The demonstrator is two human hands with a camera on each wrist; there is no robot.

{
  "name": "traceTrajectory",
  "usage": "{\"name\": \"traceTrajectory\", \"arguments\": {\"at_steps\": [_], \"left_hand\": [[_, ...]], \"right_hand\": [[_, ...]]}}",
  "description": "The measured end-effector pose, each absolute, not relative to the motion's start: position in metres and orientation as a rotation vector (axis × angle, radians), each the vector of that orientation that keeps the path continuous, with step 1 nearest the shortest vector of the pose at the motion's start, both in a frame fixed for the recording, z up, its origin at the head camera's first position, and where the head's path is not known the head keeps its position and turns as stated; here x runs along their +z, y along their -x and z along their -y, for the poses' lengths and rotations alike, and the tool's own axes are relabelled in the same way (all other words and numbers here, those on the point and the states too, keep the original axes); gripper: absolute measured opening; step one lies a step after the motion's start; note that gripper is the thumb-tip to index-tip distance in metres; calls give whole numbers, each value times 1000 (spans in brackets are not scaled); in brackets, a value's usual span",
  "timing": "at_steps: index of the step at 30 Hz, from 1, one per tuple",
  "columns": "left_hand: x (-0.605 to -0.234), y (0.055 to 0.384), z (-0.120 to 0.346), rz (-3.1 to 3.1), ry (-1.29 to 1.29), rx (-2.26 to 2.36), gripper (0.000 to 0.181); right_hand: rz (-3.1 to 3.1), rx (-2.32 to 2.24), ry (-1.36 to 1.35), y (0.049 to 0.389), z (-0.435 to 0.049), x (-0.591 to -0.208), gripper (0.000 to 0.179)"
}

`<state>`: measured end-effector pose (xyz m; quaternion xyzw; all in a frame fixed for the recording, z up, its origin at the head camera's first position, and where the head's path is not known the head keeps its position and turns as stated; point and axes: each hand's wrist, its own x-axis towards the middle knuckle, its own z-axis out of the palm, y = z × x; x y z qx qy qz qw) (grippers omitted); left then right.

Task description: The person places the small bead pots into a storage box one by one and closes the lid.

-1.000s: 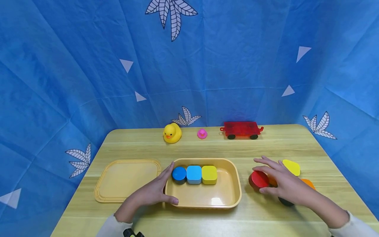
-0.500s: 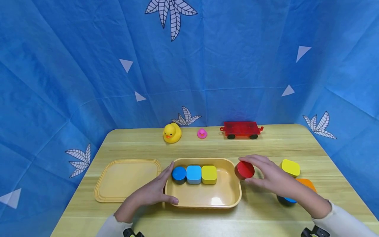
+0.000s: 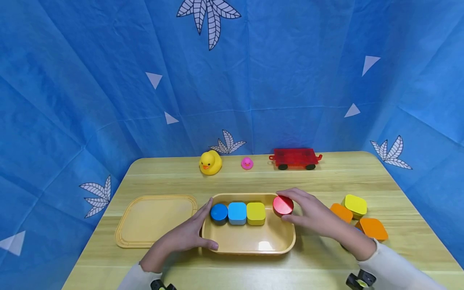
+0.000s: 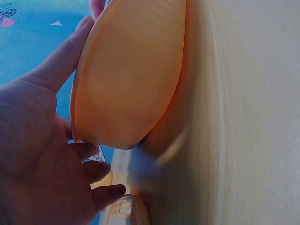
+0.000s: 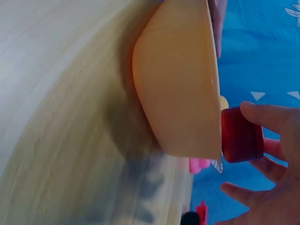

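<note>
A beige plastic box sits in the middle of the table. My left hand holds its left end, thumb along the near rim and index finger at the far-left corner. Inside, in a row, are a blue round block, a light blue square block and a yellow square block. My right hand pinches a red round block between thumb and fingers over the box's far-right corner. In the right wrist view, the red block is just above the rim.
A beige lid lies left of the box. Orange blocks and a yellow block sit at right, with a blue one partly hidden by the forearm. Along the back are a yellow duck, a pink duck and a red wagon.
My right hand has carried the red round block leftward from the group of blocks at right to over the box's right end. The left hand and the box have stayed put.
</note>
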<state>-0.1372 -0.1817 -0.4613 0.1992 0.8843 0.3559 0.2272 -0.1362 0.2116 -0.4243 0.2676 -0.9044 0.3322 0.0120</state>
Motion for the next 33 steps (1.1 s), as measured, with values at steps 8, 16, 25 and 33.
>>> {"name": "traceTrajectory", "arguments": {"at_steps": [8, 16, 25, 33], "left_hand": [[-464, 138, 182, -2437, -553, 982, 128], [-464, 138, 182, -2434, -556, 989, 127], [-464, 138, 181, -2440, -559, 981, 128], [-462, 137, 181, -2435, -555, 982, 128]], "right_hand": [[2841, 1054, -849, 140, -199, -438, 60], [2909, 923, -780, 143, -191, -453, 60], [2923, 960, -760, 142, -185, -461, 62], [2920, 955, -769, 141, -183, -461, 62]]}}
